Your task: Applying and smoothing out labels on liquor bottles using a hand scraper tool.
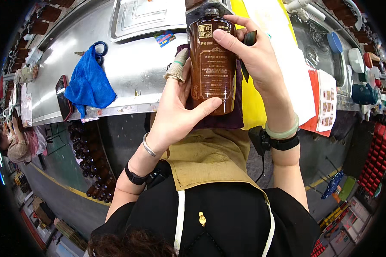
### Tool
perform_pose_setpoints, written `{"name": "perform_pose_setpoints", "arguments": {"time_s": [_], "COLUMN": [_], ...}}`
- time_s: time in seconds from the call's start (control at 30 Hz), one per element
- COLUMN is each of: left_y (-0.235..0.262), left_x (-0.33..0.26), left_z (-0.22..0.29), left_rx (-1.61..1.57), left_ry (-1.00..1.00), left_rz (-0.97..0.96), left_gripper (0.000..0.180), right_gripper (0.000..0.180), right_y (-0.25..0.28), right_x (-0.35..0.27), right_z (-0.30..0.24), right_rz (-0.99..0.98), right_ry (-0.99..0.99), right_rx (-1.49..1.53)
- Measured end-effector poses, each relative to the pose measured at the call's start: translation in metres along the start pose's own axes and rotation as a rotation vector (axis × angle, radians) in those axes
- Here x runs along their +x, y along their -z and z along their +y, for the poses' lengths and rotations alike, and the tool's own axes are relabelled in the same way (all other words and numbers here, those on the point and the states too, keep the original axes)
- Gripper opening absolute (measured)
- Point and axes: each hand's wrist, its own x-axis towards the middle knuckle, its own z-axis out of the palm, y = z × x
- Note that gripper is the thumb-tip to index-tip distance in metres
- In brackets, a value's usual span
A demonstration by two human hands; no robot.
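A brown glass bottle (212, 64) with pale printed lettering lies over the bench's front edge, its neck pointing away from me. My left hand (176, 103) grips its lower left side, the thumb lying across the front near the base. A knitted finger cover (176, 66) is on that hand. My right hand (257, 53) holds the bottle's upper right side, thumb on the printed face. Tucked in the right fingers is a thin dark green, flat piece (250, 38); its kind is unclear. Dark purple cloth (239, 100) lies beneath the bottle.
On the metal bench (133, 81), a blue cloth (90, 81) partly covers scissors (99, 49), near a dark phone-like object (64, 97). A metal tray (148, 17) sits behind. White sheets (283, 55) over yellow material (253, 105) lie right, before a sink (319, 47). Several brown bottles (92, 158) stand lower left.
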Motion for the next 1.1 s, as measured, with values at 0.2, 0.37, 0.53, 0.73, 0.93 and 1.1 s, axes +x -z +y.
{"name": "perform_pose_setpoints", "arguments": {"time_s": [0.2, 0.37, 0.53, 0.73, 0.93, 1.1], "left_y": [-0.004, -0.001, -0.001, 0.002, 0.004, 0.006], "left_x": [-0.012, -0.015, -0.014, -0.011, -0.011, -0.005], "left_z": [0.001, -0.005, -0.002, 0.000, 0.005, 0.012], "left_rx": [0.165, 0.248, 0.286, 0.264, 0.146, -0.233], "left_ry": [-0.049, -0.095, -0.096, -0.093, -0.021, 0.095], "left_rz": [-0.027, -0.039, -0.048, -0.054, -0.049, 0.083], "left_gripper": [0.136, 0.145, 0.145, 0.144, 0.142, 0.108], "right_gripper": [0.067, 0.065, 0.064, 0.055, 0.058, 0.064], "right_y": [0.008, 0.006, 0.009, 0.005, 0.005, 0.007], "right_x": [0.002, 0.003, 0.003, 0.003, 0.002, 0.003], "right_z": [-0.002, 0.001, 0.003, 0.002, 0.000, 0.004], "right_rz": [-0.041, -0.042, -0.058, -0.036, -0.042, -0.056], "right_ry": [-0.041, -0.032, -0.032, -0.014, -0.029, -0.029], "right_rx": [-0.003, 0.024, 0.052, 0.033, 0.042, 0.047]}}
